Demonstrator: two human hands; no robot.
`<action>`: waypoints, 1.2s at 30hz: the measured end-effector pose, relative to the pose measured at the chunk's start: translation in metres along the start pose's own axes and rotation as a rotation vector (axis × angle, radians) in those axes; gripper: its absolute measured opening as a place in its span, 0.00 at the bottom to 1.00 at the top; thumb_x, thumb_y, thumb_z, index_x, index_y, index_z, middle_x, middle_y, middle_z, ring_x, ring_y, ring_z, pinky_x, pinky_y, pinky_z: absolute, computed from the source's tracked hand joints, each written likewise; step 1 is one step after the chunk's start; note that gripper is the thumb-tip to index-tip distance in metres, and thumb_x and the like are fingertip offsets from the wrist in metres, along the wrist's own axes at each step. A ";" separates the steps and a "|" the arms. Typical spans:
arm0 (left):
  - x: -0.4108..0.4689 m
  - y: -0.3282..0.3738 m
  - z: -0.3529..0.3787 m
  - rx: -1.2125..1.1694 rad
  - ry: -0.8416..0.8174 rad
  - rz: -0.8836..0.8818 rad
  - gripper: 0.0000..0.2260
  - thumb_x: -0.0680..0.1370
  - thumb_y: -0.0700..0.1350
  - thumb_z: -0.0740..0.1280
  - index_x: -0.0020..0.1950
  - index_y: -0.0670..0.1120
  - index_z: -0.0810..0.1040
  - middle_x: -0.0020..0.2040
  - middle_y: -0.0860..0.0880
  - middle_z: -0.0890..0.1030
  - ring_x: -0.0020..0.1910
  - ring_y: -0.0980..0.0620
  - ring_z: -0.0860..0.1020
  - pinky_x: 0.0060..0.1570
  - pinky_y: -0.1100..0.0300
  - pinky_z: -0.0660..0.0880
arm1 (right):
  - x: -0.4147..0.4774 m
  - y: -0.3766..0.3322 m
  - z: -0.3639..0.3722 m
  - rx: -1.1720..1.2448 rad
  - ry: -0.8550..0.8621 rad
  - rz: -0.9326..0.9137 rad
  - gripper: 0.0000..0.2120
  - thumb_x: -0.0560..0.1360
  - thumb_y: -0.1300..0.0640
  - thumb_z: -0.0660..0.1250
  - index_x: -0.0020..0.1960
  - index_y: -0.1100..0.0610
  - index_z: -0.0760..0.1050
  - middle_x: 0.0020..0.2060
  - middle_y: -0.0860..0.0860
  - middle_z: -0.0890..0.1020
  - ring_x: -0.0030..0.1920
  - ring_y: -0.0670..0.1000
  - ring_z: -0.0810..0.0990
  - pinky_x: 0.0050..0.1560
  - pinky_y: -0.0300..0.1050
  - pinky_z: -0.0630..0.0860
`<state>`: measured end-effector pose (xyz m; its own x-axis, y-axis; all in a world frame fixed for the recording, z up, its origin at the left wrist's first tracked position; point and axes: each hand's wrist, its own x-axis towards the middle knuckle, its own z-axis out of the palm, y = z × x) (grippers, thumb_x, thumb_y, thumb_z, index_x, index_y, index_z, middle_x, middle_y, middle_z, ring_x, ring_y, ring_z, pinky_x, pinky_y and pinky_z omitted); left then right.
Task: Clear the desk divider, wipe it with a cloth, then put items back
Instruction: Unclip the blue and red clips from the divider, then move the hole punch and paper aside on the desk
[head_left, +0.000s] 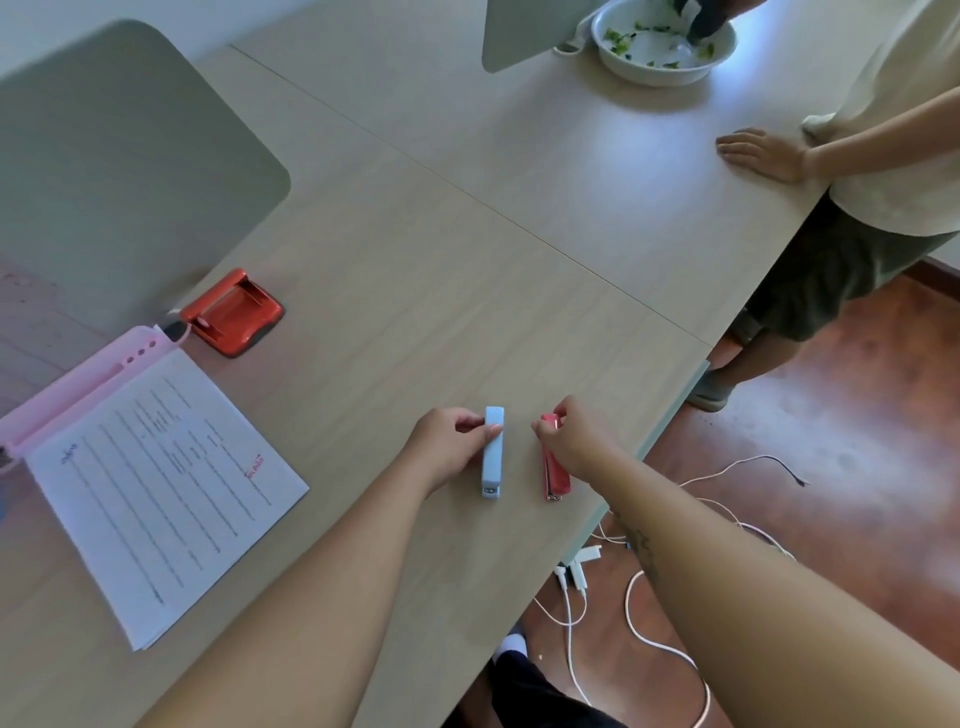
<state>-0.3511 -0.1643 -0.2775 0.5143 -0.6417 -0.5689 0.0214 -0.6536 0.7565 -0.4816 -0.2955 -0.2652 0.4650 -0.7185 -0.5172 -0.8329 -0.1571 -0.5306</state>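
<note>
A pale blue stapler (492, 457) lies on the wooden desk (415, 249), and my left hand (449, 441) pinches its far end. Just to its right lies a red stapler (555, 478); my right hand (574, 441) grips its far end with curled fingers. Both staplers rest on the desk near its right edge. The grey-green desk divider (119, 171) stands at the far left. A red hole punch (234, 314) sits at its foot. No cloth is in view.
A pink clip folder (78, 384) holding printed sheets (166, 493) lies at the left. Another person stands at the right with a hand (761, 153) flat on the desk. A white bowl (665, 47) and a second divider (524, 31) are at the back. Cables (644, 613) trail on the floor.
</note>
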 end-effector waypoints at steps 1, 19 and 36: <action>0.000 0.000 0.001 0.006 0.011 0.007 0.12 0.75 0.55 0.72 0.52 0.49 0.83 0.46 0.50 0.85 0.46 0.51 0.83 0.55 0.52 0.79 | 0.000 -0.001 -0.001 -0.016 -0.001 0.005 0.15 0.78 0.50 0.63 0.57 0.60 0.71 0.47 0.52 0.74 0.45 0.52 0.72 0.44 0.45 0.68; -0.048 -0.063 -0.148 -0.014 0.646 -0.080 0.10 0.75 0.56 0.66 0.53 0.54 0.72 0.51 0.58 0.76 0.51 0.54 0.75 0.43 0.59 0.72 | 0.029 -0.167 0.047 -0.381 0.047 -0.571 0.18 0.77 0.47 0.61 0.63 0.55 0.72 0.59 0.53 0.74 0.60 0.55 0.71 0.51 0.48 0.70; -0.043 -0.157 -0.205 0.252 0.868 -0.686 0.50 0.66 0.78 0.56 0.77 0.55 0.38 0.80 0.50 0.39 0.77 0.35 0.42 0.70 0.31 0.45 | 0.067 -0.341 0.154 -0.644 -0.001 -1.100 0.27 0.70 0.47 0.68 0.66 0.53 0.69 0.64 0.53 0.72 0.64 0.58 0.68 0.64 0.51 0.65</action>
<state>-0.2007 0.0485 -0.3060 0.8831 0.3142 -0.3484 0.4052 -0.8851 0.2289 -0.1202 -0.1853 -0.2226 0.9999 0.0002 -0.0147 -0.0036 -0.9663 -0.2574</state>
